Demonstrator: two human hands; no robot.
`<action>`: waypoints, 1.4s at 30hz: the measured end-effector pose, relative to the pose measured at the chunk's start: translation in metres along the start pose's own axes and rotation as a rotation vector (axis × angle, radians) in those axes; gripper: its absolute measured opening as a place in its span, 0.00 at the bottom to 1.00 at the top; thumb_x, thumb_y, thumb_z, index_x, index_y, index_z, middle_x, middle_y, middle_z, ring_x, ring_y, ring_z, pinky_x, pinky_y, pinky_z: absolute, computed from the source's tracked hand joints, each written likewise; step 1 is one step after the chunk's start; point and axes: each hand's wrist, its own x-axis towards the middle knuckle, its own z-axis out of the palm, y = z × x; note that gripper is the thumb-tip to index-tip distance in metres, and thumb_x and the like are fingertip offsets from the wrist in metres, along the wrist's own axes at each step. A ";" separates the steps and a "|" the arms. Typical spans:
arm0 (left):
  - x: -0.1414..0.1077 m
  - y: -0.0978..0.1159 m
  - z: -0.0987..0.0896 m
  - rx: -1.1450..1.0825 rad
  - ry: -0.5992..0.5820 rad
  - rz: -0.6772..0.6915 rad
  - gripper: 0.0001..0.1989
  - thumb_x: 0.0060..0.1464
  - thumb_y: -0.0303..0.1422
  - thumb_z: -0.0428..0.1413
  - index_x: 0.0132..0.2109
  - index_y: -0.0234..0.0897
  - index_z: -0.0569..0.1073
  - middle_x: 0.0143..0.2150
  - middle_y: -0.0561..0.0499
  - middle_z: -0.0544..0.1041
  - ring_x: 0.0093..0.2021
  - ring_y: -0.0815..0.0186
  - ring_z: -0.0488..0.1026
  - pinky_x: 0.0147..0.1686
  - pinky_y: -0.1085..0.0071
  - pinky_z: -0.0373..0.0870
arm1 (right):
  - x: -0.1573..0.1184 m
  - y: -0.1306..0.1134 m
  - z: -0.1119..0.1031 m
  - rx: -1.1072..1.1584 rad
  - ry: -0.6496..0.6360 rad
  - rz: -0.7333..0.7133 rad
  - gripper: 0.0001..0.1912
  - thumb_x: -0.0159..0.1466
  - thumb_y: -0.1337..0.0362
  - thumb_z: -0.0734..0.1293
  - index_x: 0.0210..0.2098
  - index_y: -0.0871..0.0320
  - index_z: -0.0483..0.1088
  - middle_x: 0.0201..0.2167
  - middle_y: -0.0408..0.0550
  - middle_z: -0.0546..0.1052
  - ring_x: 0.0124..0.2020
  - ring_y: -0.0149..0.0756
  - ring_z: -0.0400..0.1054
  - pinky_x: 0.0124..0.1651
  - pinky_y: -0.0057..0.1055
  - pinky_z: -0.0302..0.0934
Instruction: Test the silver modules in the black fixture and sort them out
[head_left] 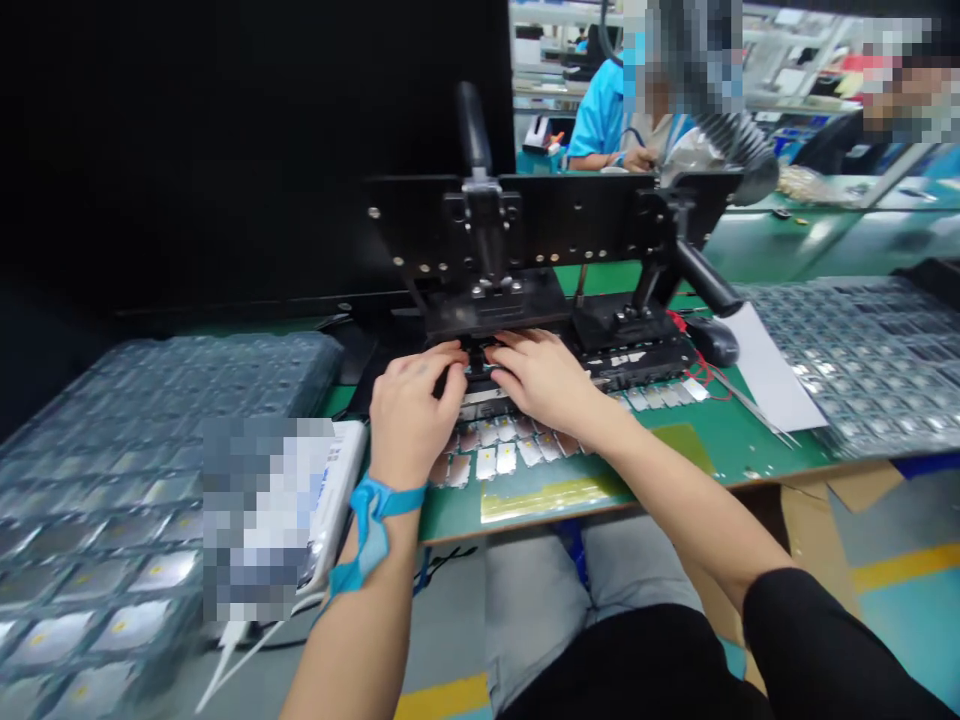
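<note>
A black clamp fixture [525, 215] with two lever handles stands on the green bench. Both hands reach in at its lower black bed [637, 362], under the left clamp's pressing plate [495, 303]. My left hand [416, 400], a blue band on its wrist, has its thumb and fingers curled in at the bed. From the right, my right hand [544, 385] bends its thumb and fingers toward the same spot. Something small and dark sits between the fingertips, too hidden to name. Just below the hands lie rows of small silvery plates [506, 458].
Stacked clear trays with silvery pieces stand at left [225, 365] and right [885, 400]. A white device [345, 470] with cables lies by my left forearm. Tweezers [757, 405], white paper [772, 370] and a black mouse [712, 340] lie right. A person in blue [600, 115] sits opposite.
</note>
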 end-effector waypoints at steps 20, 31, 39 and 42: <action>-0.003 -0.001 0.004 -0.160 0.036 -0.007 0.14 0.66 0.35 0.49 0.47 0.38 0.79 0.55 0.50 0.79 0.55 0.58 0.73 0.59 0.60 0.66 | -0.166 0.243 -0.065 -0.210 0.197 0.534 0.28 0.64 0.53 0.63 0.60 0.58 0.70 0.66 0.59 0.58 0.67 0.55 0.56 0.71 0.52 0.52; -0.004 -0.002 0.004 -0.166 0.031 -0.003 0.14 0.66 0.35 0.49 0.48 0.39 0.78 0.55 0.50 0.79 0.55 0.58 0.73 0.59 0.60 0.65 | -0.166 0.251 -0.063 -0.273 0.163 0.567 0.28 0.65 0.54 0.62 0.62 0.59 0.68 0.68 0.59 0.54 0.68 0.55 0.53 0.72 0.50 0.49; -0.003 0.000 0.005 -0.185 0.026 0.015 0.14 0.67 0.34 0.48 0.49 0.40 0.77 0.57 0.51 0.78 0.56 0.61 0.72 0.60 0.60 0.65 | -0.167 0.250 -0.069 -0.303 0.125 0.551 0.30 0.66 0.50 0.59 0.61 0.60 0.67 0.65 0.61 0.57 0.67 0.55 0.55 0.71 0.49 0.51; -0.003 0.000 0.004 -0.189 0.009 0.018 0.14 0.68 0.34 0.47 0.49 0.40 0.77 0.58 0.51 0.77 0.56 0.61 0.72 0.59 0.59 0.65 | -0.164 0.258 -0.073 -0.321 0.091 0.533 0.30 0.66 0.49 0.59 0.60 0.61 0.68 0.64 0.64 0.57 0.67 0.57 0.55 0.71 0.47 0.51</action>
